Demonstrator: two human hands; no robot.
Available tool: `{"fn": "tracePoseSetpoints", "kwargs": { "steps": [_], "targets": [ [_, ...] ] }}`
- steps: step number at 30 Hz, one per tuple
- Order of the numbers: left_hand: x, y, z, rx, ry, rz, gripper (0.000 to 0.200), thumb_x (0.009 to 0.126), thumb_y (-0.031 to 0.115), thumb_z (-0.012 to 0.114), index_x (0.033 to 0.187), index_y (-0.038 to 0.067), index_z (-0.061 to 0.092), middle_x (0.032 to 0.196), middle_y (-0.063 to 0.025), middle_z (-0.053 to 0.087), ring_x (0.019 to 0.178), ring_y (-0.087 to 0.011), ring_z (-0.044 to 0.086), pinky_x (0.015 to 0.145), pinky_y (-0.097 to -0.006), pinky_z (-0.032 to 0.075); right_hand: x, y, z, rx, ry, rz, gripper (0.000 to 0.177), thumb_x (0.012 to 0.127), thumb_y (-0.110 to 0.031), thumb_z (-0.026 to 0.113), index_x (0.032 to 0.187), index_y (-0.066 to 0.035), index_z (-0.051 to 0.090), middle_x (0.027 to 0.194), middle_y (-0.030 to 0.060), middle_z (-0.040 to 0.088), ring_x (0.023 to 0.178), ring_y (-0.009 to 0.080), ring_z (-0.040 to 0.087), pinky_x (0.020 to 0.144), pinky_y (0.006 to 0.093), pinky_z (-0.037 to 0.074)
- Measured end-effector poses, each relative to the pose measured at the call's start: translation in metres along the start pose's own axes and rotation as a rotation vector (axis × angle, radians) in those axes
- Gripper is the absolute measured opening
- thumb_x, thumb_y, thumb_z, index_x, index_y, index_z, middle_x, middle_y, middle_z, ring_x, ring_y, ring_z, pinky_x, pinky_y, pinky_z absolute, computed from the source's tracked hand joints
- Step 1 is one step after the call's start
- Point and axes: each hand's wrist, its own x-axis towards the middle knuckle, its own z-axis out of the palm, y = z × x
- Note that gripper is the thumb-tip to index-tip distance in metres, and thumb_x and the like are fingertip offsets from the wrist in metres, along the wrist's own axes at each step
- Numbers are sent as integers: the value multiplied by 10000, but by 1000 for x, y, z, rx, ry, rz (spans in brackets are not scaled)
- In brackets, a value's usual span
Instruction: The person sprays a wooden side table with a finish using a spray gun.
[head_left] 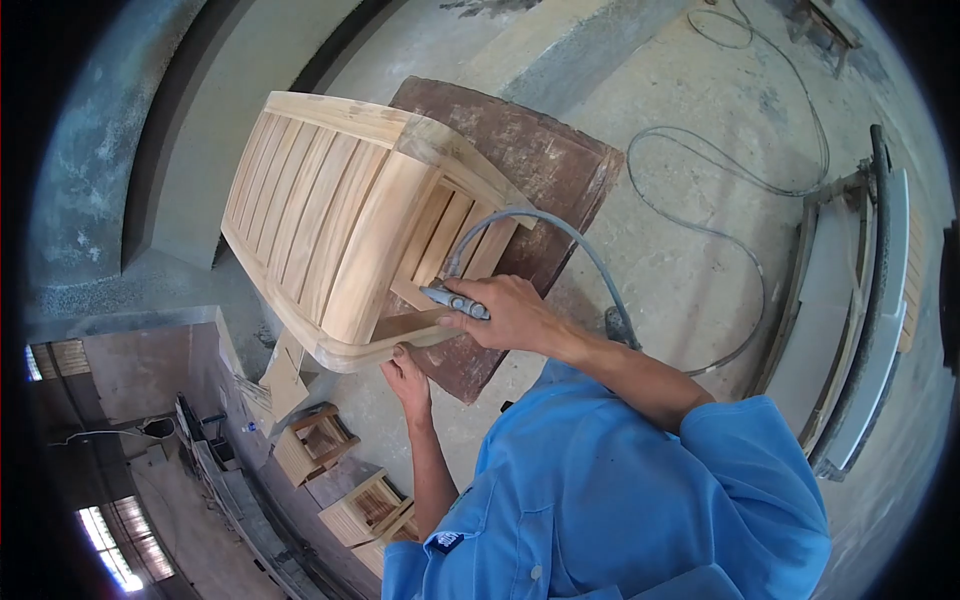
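Note:
A pale wooden cabinet-like piece (330, 200) with slatted sides and rounded corners lies tilted in front of me. My right hand (500, 312) is wrapped around a small grey metal air gun (455, 299), held close to the open side of the piece. From the air gun a grey-blue hose (580, 238) arcs over toward my forearm. At the lower rim of the wooden piece, my left hand (405, 380) grips the edge, thumb on top. Its other fingers are partly hidden.
Under the wooden piece is a worn brown board (540, 150). A long hose (735, 240) loops across the concrete floor. Smaller wooden frames (315, 443) stand at lower left. Stacked panels (850, 310) stand at right, and a concrete ledge (570, 60) runs behind.

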Motion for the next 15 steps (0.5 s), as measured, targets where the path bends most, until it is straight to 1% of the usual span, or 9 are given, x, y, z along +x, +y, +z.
{"fn": "tracePoseSetpoints", "kwargs": {
  "steps": [4,8,10,11,13,14,15],
  "targets": [
    [-2,-4,-1,15,-3,-15,554,1051,429,441,1387,-7,375,1343,-179,457,1250,-264,492,1092,-476,417,1,3,0,-35,2,-19,529,893,-446,670,1183,-3,663,845,220,713,784,392,710,701,464,556],
    [0,-17,-6,43,-6,-6,534,1057,415,434,1374,-12,384,1338,-182,459,1252,-269,495,1090,-473,421,6,3,-1,-22,-19,29,536,888,-449,674,1185,-3,663,849,221,713,786,389,711,710,458,559],
    [-3,-8,-2,21,-3,-32,511,1061,408,425,1344,-17,397,1318,-175,462,1253,-271,493,1118,-477,393,8,4,-3,-17,-18,34,543,885,-452,677,1188,-2,662,851,222,713,788,388,711,714,456,560],
    [-4,-5,1,23,0,-34,511,1061,408,425,1344,-17,397,1318,-175,462,1253,-271,493,1118,-477,393,8,5,-4,-15,15,10,556,879,-458,681,1195,-1,660,860,222,715,790,386,712,719,453,560],
    [-5,-2,9,-6,91,-18,479,1063,383,442,1311,-26,424,1263,-172,500,1182,-257,520,1079,-432,409,7,8,-6,-12,50,-16,570,873,-465,686,1202,1,658,869,222,716,793,385,712,723,451,561],
    [-4,0,13,-6,90,-17,479,1063,383,442,1311,-26,424,1263,-172,500,1182,-257,520,1079,-432,409,4,11,-9,-10,54,-13,567,867,-456,694,1208,-4,657,885,217,718,803,382,712,730,450,561],
    [-4,0,16,22,118,-25,453,1063,359,451,1287,-35,453,1231,-170,525,1144,-250,527,1040,-411,418,-1,13,-12,-8,59,-8,564,862,-446,702,1214,-8,657,900,212,720,812,380,713,737,449,560]
  ]
}}
